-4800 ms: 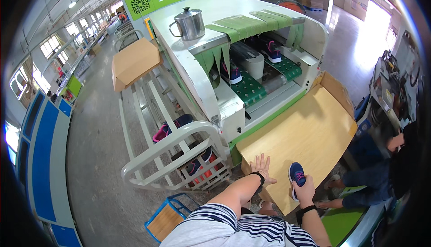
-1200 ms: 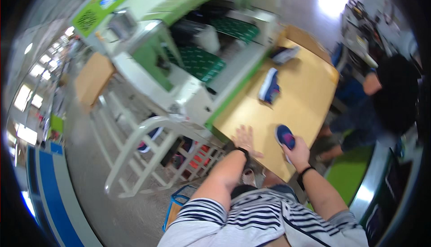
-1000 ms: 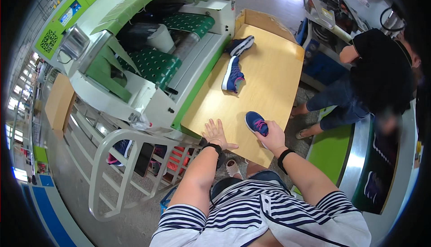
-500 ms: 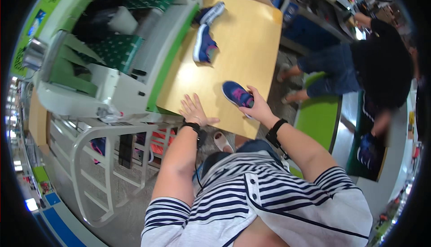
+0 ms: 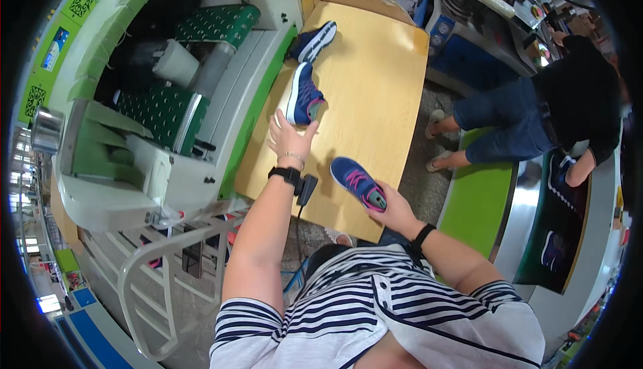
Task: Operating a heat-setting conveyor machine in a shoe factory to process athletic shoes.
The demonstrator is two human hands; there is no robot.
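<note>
A navy sneaker with pink laces (image 5: 356,180) is in my right hand (image 5: 396,209), which grips it by the heel above the near right part of the wooden table (image 5: 362,101). My left hand (image 5: 291,138), fingers apart, is at the heel end of a second navy sneaker (image 5: 305,95) with a white sole; whether it touches the shoe I cannot tell. Just beyond lies a third sneaker (image 5: 315,42), tipped on its side with its white and dark sole showing.
Along the table's left runs a white and green machine (image 5: 154,188) with a dotted green belt (image 5: 161,111). Below it stands a pale metal rack (image 5: 144,282). To the right, a co-worker (image 5: 569,94) stands by a conveyor carrying sneakers (image 5: 552,252).
My left hand has gone forward from the table's near edge to the second sneaker. The sneaker in my right hand has come slightly nearer to me. The co-worker's hand now reaches a conveyor shoe.
</note>
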